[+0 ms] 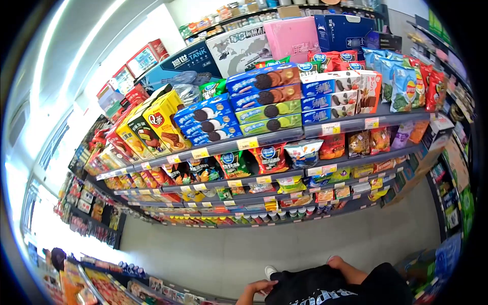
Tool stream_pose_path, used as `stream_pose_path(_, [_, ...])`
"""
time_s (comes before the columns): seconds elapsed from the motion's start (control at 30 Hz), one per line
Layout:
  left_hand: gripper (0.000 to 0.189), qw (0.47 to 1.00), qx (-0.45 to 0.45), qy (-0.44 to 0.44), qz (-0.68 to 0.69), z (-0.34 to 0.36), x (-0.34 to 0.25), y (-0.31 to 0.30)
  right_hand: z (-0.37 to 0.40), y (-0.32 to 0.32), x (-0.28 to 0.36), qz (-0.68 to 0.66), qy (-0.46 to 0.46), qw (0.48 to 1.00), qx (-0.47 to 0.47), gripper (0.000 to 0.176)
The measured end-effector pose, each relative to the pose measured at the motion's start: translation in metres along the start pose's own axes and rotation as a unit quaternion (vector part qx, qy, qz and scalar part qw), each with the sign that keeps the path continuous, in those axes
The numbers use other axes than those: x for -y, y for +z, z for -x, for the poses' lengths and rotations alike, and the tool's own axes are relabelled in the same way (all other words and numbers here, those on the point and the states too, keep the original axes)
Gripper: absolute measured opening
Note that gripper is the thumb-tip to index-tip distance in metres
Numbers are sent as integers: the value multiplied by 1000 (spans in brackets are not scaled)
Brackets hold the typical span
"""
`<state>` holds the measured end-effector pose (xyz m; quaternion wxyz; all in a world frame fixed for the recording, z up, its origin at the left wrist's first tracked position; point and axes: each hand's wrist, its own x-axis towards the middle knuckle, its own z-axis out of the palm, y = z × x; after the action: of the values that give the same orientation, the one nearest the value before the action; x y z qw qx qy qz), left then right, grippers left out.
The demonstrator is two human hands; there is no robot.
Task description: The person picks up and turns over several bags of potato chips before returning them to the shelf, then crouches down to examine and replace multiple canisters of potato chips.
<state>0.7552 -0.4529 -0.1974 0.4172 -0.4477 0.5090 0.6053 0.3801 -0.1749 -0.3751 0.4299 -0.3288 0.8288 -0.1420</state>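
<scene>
My left hand (262, 287) is low in the view, at the left edge of a black T-shirt (310, 285) with pale lettering. Its fingers look loosely stretched toward the cloth, and nothing shows in them. My right hand (335, 262) sits at the far side of the shirt, its fingers partly hidden by the shirt and the angle. Both hands are well apart from the shelf in front. On its top tier stand blue cookie boxes (208, 119), chocolate-cookie boxes (264, 84), yellow snack boxes (163, 122) and blue chip bags (404, 89).
Several lower tiers hold bagged snacks (269, 158) and small packs above price tags. Grey floor (203, 244) runs between this shelf and a low display (107, 284) behind me at lower left. Another stocked shelf (452, 198) borders the right. Large gift boxes (239, 51) stand on top.
</scene>
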Motion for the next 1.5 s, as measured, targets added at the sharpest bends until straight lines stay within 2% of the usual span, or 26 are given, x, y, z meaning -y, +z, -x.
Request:
stream_pose_path(0.1, [75, 998, -12, -49, -45, -2, -40, 63, -6, -37, -23, 12, 0, 999, 46, 22])
stream_pose_path(0.2, [67, 992, -16, -2, -129, -24, -42, 121, 17, -72, -53, -259, 4, 959, 115, 24])
stream_pose_path(0.23, [55, 992, -43, 3, -116, -16, -48, 134, 33, -91, -54, -238, 29, 963, 119, 30])
stream_pose_path(0.33, [49, 944, -7, 140, -299, -29, -47, 144, 67, -143, -65, -104, 102, 959, 245, 39])
stream_pose_path(0.37, [47, 936, -11, 165, -312, -27, -47, 151, 83, -160, -58, -112, 142, 941, 287, 52])
stream_pose_path(0.47, [42, 897, -60, 289, -329, -113, 26, 139, 101, -172, -55, -165, 199, 881, 397, 62])
stream_pose_path(0.57, [41, 937, -19, 250, -244, -116, -8, 135, 109, -160, -47, -79, 161, 897, 405, 66])
stream_pose_path(0.67, [39, 960, 24, 212, -181, -106, -38, 134, 108, -147, -64, -21, -55, 921, 384, 63])
stream_pose_path(0.7, [38, 964, 43, 203, -165, -104, -45, 136, 113, -152, -64, 35, -21, 927, 374, 58])
stream_pose_path(0.8, [36, 962, 91, 203, -155, -115, -65, 139, 132, -173, -59, 85, -38, 947, 306, 55])
stream_pose_path(0.9, [32, 896, 93, 367, -230, -129, -75, 141, 145, -181, -55, 125, -41, 945, 301, 51])
stream_pose_path(0.93, [32, 932, 89, 287, -202, -104, -93, 145, 153, -193, -46, 140, -52, 946, 287, 50])
stream_pose_path(1.0, [32, 890, 44, 382, -244, -117, -89, 150, 155, -212, -47, 120, -68, 948, 286, 48])
stream_pose_path(1.03, [32, 903, 38, 364, -226, -119, -88, 156, 155, -217, -46, 110, -82, 946, 293, 48])
stream_pose_path(1.1, [33, 928, 23, 319, -189, -49, -134, 169, 148, -240, -35, 137, -86, 932, 323, 46])
stream_pose_path(1.2, [31, 934, -29, 323, -153, -56, -140, 196, 119, -255, -56, 153, -109, 905, 381, 44])
stream_pose_path(1.23, [29, 965, -31, 245, -90, -20, -176, 206, 101, -258, -66, 168, -134, 886, 412, 44])
stream_pose_path(1.3, [29, 942, -68, 308, -118, -135, -116, 226, 72, -285, -69, 213, -169, 846, 458, 48])
stream_pose_path(1.33, [29, 928, -88, 338, -132, -181, -95, 235, 65, -305, -69, 186, -176, 842, 474, 46])
stream_pose_path(1.37, [33, 924, -128, 350, -89, -157, -115, 263, 55, -324, -67, 196, -205, 831, 478, 44])
stream_pose_path(1.4, [30, 841, -83, 440, -305, -166, -128, 263, 50, -337, -67, 199, -231, 816, 491, 41])
stream_pose_path(1.47, [22, 757, -113, 472, -437, -102, -159, 291, 23, -335, -96, 215, -311, 776, 504, 37])
stream_pose_path(1.5, [19, 707, -131, 488, -495, -62, -179, 306, 11, -330, -104, 250, -336, 740, 526, 35])
